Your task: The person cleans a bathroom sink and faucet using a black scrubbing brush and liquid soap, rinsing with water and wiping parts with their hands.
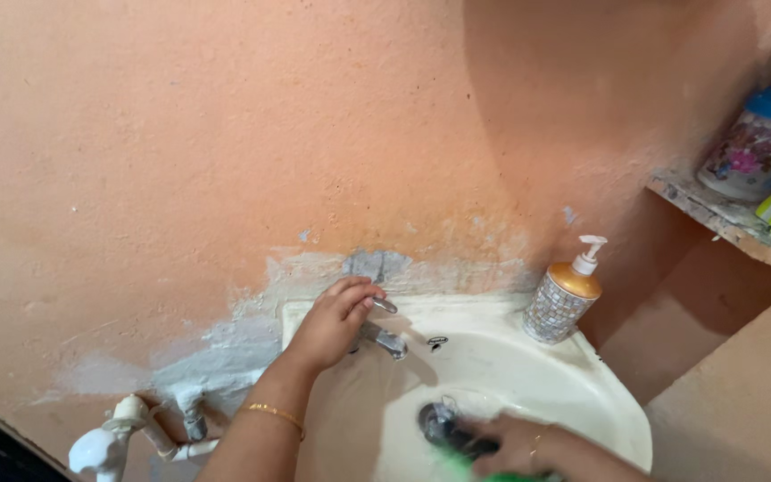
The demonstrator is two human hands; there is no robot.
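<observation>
Soap dispenser [566, 299] on sink [600, 384] rim, contents hidden.

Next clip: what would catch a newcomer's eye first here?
Probably the left hand gripping the metal tap handle at the back of the white ceramic sink, against a peach wall with a patchy grey plaster repair. Next, the right hand down in the basin, pressing something bright green near the drain. On the sink's back right corner stands a mosaic-patterned pump soap bottle with an orange top.
</observation>
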